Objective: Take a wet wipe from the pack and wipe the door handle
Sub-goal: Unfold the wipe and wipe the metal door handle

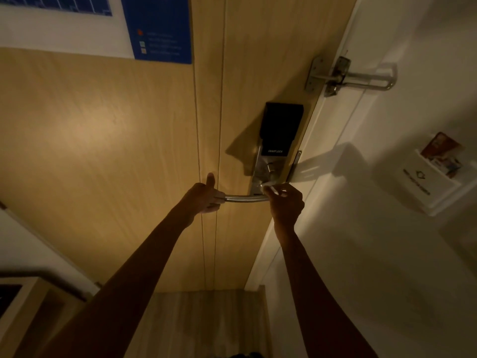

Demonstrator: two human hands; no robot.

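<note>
A silver lever door handle [245, 198] sticks out to the left from a smart lock [278, 140] on the wooden door [129, 138]. My left hand [205, 195] grips the free end of the handle, thumb pointing up. My right hand [286, 202] is closed around the handle's base near the lock plate, pinching a small white wet wipe [274, 190] against the metal. Only a sliver of the wipe shows above my fingers. The wipe pack is not in view.
A metal swing-bar door guard [348, 77] is fixed above the lock at the door's edge. A white key-card holder [428, 177] with a card hangs on the right wall. A blue notice [160, 29] is stuck on the door's upper left. A wooden unit [25, 306] stands lower left.
</note>
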